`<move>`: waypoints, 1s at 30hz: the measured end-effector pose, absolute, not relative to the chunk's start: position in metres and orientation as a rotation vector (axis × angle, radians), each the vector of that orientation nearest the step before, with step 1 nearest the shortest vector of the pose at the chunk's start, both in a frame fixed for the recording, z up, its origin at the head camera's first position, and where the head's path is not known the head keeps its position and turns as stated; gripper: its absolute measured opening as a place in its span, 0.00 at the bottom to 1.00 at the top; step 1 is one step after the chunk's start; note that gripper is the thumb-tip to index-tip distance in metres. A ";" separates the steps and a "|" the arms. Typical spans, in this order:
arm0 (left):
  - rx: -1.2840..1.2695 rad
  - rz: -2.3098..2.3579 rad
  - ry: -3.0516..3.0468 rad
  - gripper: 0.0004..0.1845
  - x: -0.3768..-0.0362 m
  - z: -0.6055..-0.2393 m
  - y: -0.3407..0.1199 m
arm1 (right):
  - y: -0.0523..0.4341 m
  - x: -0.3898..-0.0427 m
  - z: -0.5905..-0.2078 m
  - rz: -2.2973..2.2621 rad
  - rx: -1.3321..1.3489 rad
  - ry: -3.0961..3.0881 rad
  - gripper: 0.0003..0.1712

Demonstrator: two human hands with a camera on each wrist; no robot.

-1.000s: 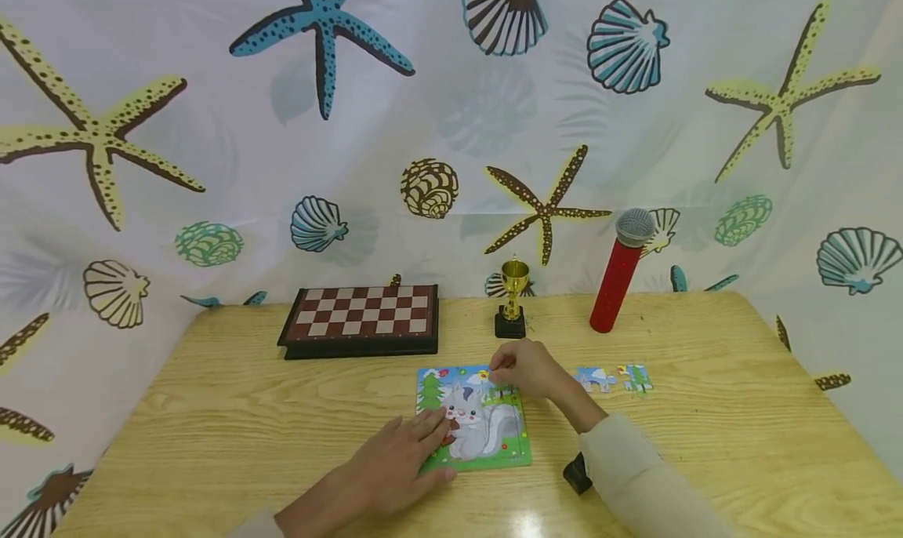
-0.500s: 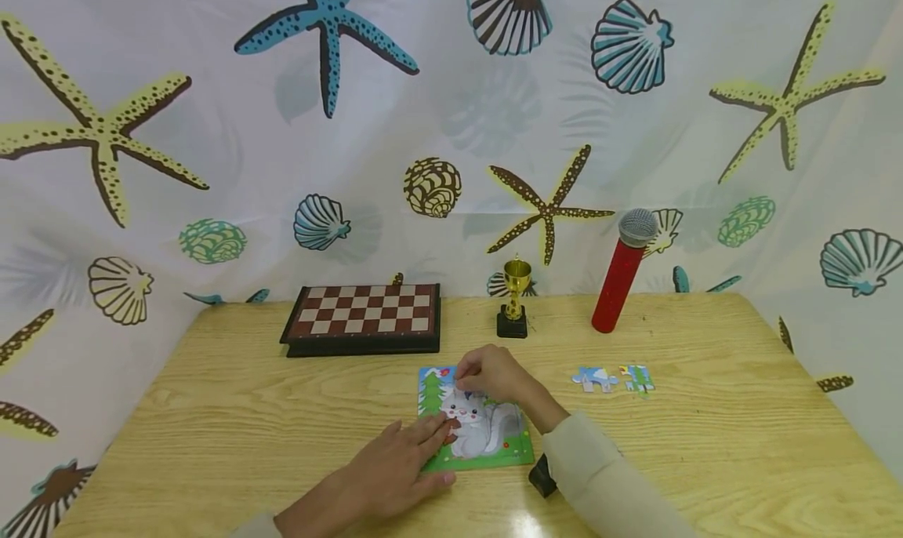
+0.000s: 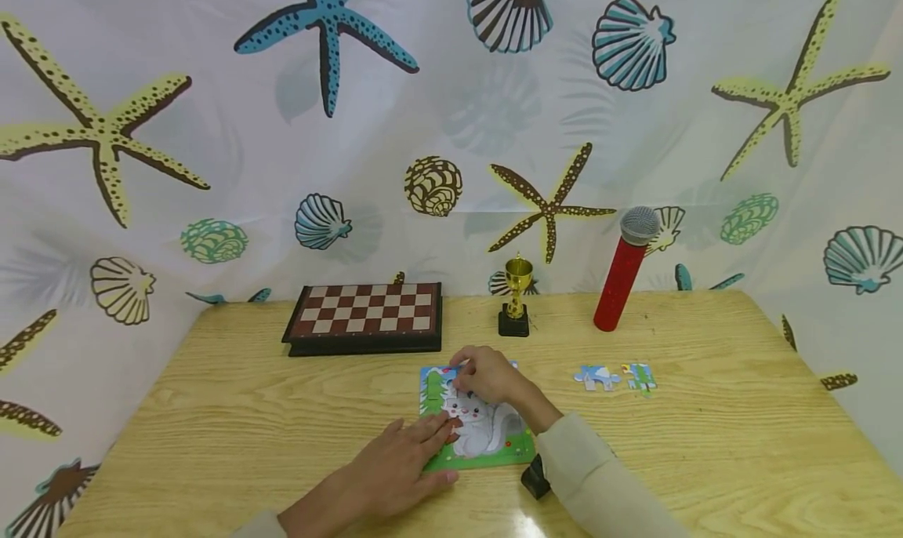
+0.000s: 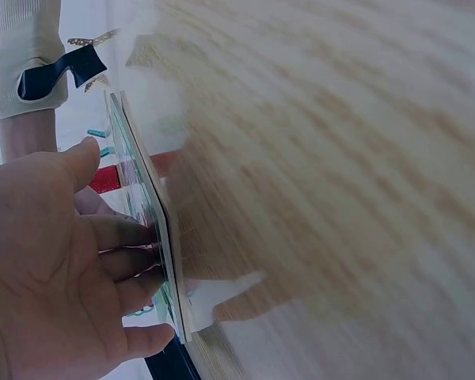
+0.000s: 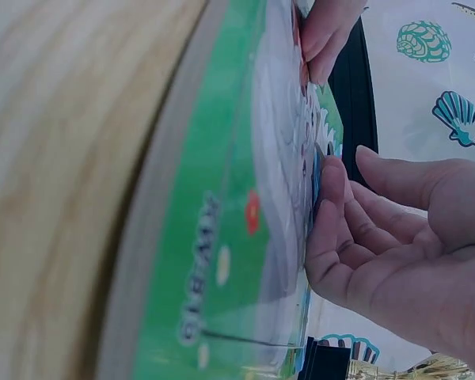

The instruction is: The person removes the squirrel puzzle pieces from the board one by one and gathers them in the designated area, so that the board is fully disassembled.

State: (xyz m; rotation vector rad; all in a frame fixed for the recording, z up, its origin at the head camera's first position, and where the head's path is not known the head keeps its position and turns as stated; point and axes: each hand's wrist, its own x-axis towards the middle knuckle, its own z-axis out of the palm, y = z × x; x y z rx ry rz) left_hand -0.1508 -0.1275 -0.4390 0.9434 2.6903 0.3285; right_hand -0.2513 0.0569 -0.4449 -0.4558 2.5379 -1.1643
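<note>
A jigsaw puzzle (image 3: 487, 436) with a grey squirrel lies on the table in the head view. My left hand (image 3: 398, 459) rests with straight fingers on its left side; the left wrist view shows those fingertips at the board's edge. My right hand (image 3: 487, 377) is over the top of the puzzle, fingers curled. By its fingertips the edge of a puzzle piece (image 5: 320, 150) stands up slightly in the right wrist view, and they seem to pinch it. Most of that piece is hidden. Two loose puzzle pieces (image 3: 598, 378) lie to the right of the board.
A checkered board box (image 3: 363, 314) stands at the back left. Behind the puzzle is a small gold trophy (image 3: 517, 287) on a black base. A red microphone (image 3: 621, 279) stands at the back right. A patterned cloth (image 3: 395, 91) hangs behind the table.
My right hand has moved left across the top of the puzzle, from the right-hand part to near the squirrel's ear. The left hand has stayed on the puzzle's left side.
</note>
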 end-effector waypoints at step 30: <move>0.922 0.283 2.698 0.36 -0.152 -0.442 -0.125 | 0.100 -0.251 -0.430 -1.301 -0.470 2.637 0.02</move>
